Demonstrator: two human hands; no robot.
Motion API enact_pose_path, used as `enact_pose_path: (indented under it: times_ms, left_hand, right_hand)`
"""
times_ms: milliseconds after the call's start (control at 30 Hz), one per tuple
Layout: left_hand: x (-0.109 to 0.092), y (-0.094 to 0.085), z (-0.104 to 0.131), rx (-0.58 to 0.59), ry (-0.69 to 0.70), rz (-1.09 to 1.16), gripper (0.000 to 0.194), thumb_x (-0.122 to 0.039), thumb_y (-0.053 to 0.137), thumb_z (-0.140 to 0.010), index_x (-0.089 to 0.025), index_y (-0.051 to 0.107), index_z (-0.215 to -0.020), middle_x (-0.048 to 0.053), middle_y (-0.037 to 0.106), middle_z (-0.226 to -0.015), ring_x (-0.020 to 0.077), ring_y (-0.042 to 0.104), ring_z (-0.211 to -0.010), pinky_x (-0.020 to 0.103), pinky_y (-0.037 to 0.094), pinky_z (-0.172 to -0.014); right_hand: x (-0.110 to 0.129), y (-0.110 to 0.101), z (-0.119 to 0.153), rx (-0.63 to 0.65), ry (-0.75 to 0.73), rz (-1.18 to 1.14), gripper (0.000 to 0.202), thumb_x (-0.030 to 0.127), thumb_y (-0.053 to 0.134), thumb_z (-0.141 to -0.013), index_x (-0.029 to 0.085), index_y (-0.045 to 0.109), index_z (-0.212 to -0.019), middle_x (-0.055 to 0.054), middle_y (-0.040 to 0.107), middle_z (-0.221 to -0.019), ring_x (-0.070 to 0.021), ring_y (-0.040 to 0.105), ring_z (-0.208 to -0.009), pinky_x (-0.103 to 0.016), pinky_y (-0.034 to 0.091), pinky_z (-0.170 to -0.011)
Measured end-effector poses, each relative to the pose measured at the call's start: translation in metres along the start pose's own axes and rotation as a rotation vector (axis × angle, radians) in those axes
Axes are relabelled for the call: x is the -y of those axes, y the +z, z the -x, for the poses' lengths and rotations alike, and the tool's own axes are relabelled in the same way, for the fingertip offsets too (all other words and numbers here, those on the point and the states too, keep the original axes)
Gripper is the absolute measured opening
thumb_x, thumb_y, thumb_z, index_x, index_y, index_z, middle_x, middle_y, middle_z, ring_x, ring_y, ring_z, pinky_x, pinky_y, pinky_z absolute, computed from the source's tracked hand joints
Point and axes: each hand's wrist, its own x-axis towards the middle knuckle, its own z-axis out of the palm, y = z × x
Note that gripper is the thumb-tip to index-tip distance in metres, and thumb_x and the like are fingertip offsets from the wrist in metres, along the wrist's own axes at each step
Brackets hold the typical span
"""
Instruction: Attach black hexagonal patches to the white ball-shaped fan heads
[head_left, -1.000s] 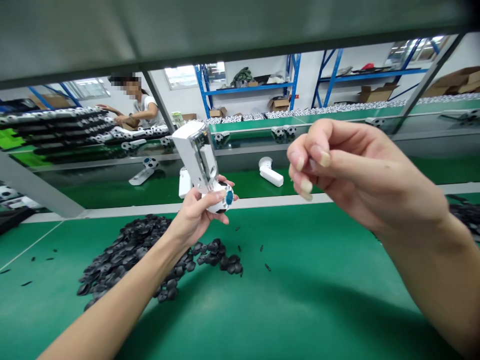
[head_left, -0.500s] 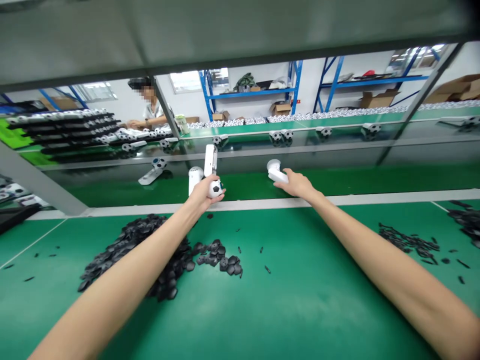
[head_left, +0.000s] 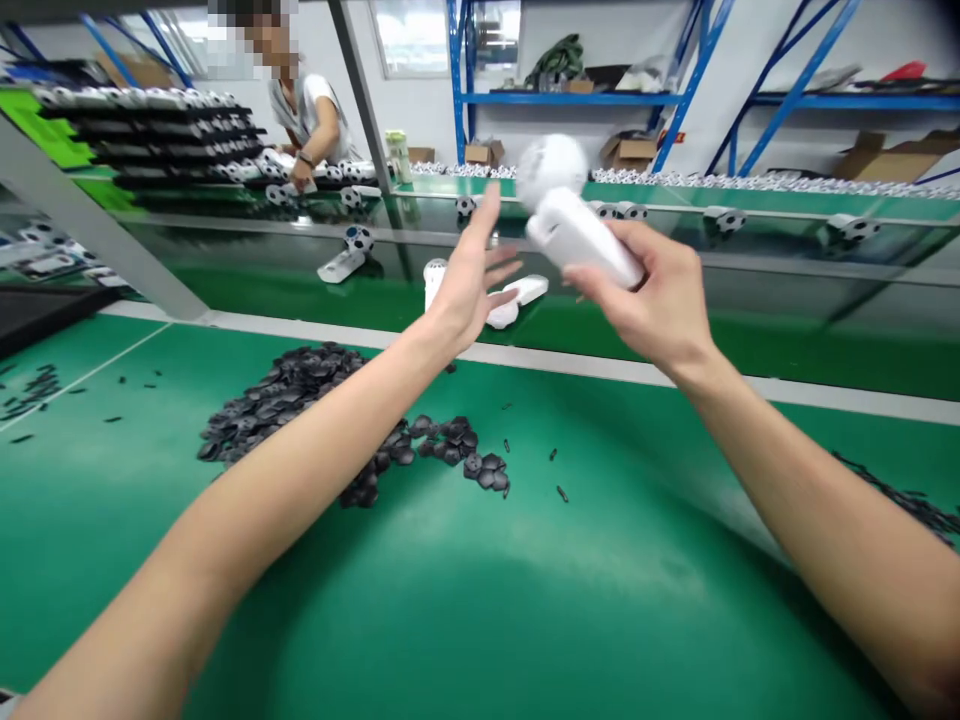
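Observation:
My right hand (head_left: pixel 660 290) is closed around the handle of a white ball-headed handheld device (head_left: pixel 577 215), raised above the belt with its round head up and to the left. Motion blurs the head slightly. My left hand (head_left: pixel 469 275) is open, fingers spread, with nothing in it. Just beyond its fingers, a second white device (head_left: pixel 525 291) lies on the green belt (head_left: pixel 637 330), partly hidden by them. Another white device (head_left: pixel 433 275) shows behind my left wrist, mostly covered.
A heap of black pentagon-shaped pieces (head_left: pixel 289 395) lies on the green table (head_left: pixel 480 600), small black strips (head_left: pixel 900 495) at right. Football-patterned devices (head_left: pixel 349 252) rest along the belt. Beyond it, a person (head_left: pixel 315 115) works beside stacked black trays (head_left: pixel 165 140). A metal post (head_left: pixel 135 220) stands left.
My left hand has let go of the football-patterned device and opened. My right hand has lifted a white device off the belt, towards me. The view has shifted.

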Motion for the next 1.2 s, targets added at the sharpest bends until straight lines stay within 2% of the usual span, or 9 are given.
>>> enact_pose_path:
  times_ms: [67, 167, 333, 433, 500, 567, 700, 1000, 1200]
  left_hand:
    - [-0.017, 0.012, 0.018, -0.051, 0.048, 0.167, 0.049, -0.061, 0.070, -0.101, -0.021, 0.065, -0.129, 0.010, 0.073, -0.120, 0.0331, 0.073, -0.127, 0.043, 0.062, -0.107]
    - [-0.029, 0.021, 0.036, -0.228, 0.052, 0.253, 0.023, -0.034, 0.074, -0.101, -0.018, 0.062, -0.112, 0.004, 0.068, -0.100, 0.0248, 0.077, -0.111, 0.033, 0.062, -0.097]
    - [-0.025, 0.002, 0.039, -0.351, 0.110, 0.272, 0.027, -0.043, 0.076, -0.096, -0.025, 0.061, -0.108, 0.003, 0.069, -0.093, 0.0230, 0.074, -0.097, 0.033, 0.062, -0.079]
    - [-0.029, -0.020, 0.033, -0.389, 0.181, 0.187, 0.027, -0.042, 0.078, -0.092, -0.027, 0.059, -0.105, 0.002, 0.070, -0.092, 0.0199, 0.066, -0.084, 0.033, 0.057, -0.068]
    - [-0.034, -0.031, 0.031, -0.429, 0.284, 0.130, 0.026, -0.039, 0.077, -0.092, -0.028, 0.057, -0.105, 0.001, 0.069, -0.092, 0.0168, 0.057, -0.074, 0.033, 0.053, -0.063]
    - [-0.039, -0.036, 0.031, -0.437, 0.345, 0.082, 0.028, -0.038, 0.078, -0.091, -0.028, 0.055, -0.104, 0.000, 0.068, -0.091, 0.0150, 0.051, -0.069, 0.033, 0.051, -0.060]
    - [-0.038, -0.035, 0.035, -0.380, 0.350, 0.023, 0.030, -0.039, 0.077, -0.087, -0.028, 0.054, -0.102, 0.001, 0.067, -0.095, 0.0151, 0.050, -0.068, 0.034, 0.049, -0.058]
    - [-0.019, -0.029, 0.042, -0.261, 0.306, 0.025, 0.033, -0.031, 0.084, -0.089, -0.021, 0.057, -0.106, 0.002, 0.065, -0.098, 0.0094, 0.052, -0.064, 0.027, 0.049, -0.058]
    - [-0.008, -0.028, 0.042, -0.235, 0.238, -0.035, 0.038, -0.032, 0.089, -0.085, -0.021, 0.060, -0.107, 0.001, 0.068, -0.095, 0.0128, 0.064, -0.072, 0.024, 0.054, -0.062]
  right_hand:
    - [0.031, 0.007, 0.011, 0.108, -0.202, 0.153, 0.043, 0.035, 0.075, -0.097, 0.018, 0.075, -0.137, -0.011, 0.080, -0.135, -0.0330, 0.079, -0.119, -0.042, 0.064, -0.103]
    - [0.067, 0.028, 0.035, 0.081, -0.230, 0.417, 0.046, 0.031, 0.059, -0.108, 0.014, 0.066, -0.150, -0.016, 0.078, -0.138, -0.0328, 0.081, -0.113, -0.039, 0.067, -0.091]
    - [0.089, 0.042, 0.053, 0.163, -0.088, 0.252, 0.053, 0.040, 0.065, -0.107, 0.016, 0.063, -0.155, -0.015, 0.072, -0.150, -0.0344, 0.077, -0.124, -0.037, 0.065, -0.091]
    - [0.087, 0.026, 0.049, 0.388, 0.177, 0.008, 0.039, 0.050, 0.068, -0.105, 0.022, 0.080, -0.129, -0.009, 0.086, -0.117, -0.0321, 0.083, -0.100, -0.038, 0.063, -0.082]
    - [0.082, 0.017, 0.047, 0.615, 0.299, -0.026, 0.026, 0.045, 0.070, -0.104, 0.024, 0.086, -0.102, -0.005, 0.086, -0.094, -0.0278, 0.081, -0.083, -0.035, 0.057, -0.072]
    - [0.077, 0.016, 0.048, 0.811, 0.292, 0.004, 0.015, 0.037, 0.078, -0.098, 0.025, 0.086, -0.092, -0.003, 0.086, -0.091, -0.0262, 0.079, -0.083, -0.033, 0.052, -0.070]
    - [0.074, 0.027, 0.054, 1.023, 0.207, -0.001, 0.014, 0.036, 0.082, -0.095, 0.026, 0.088, -0.102, -0.004, 0.086, -0.104, -0.0261, 0.077, -0.094, -0.032, 0.048, -0.074]
    - [0.076, 0.036, 0.055, 1.104, 0.297, -0.039, 0.006, 0.026, 0.085, -0.090, 0.021, 0.082, -0.088, -0.001, 0.080, -0.084, -0.0178, 0.069, -0.077, -0.027, 0.042, -0.067]
    - [0.058, 0.029, 0.048, 1.017, 0.545, -0.478, 0.025, 0.037, 0.093, -0.079, 0.019, 0.077, -0.079, -0.001, 0.078, -0.072, -0.0154, 0.067, -0.065, -0.025, 0.047, -0.060]
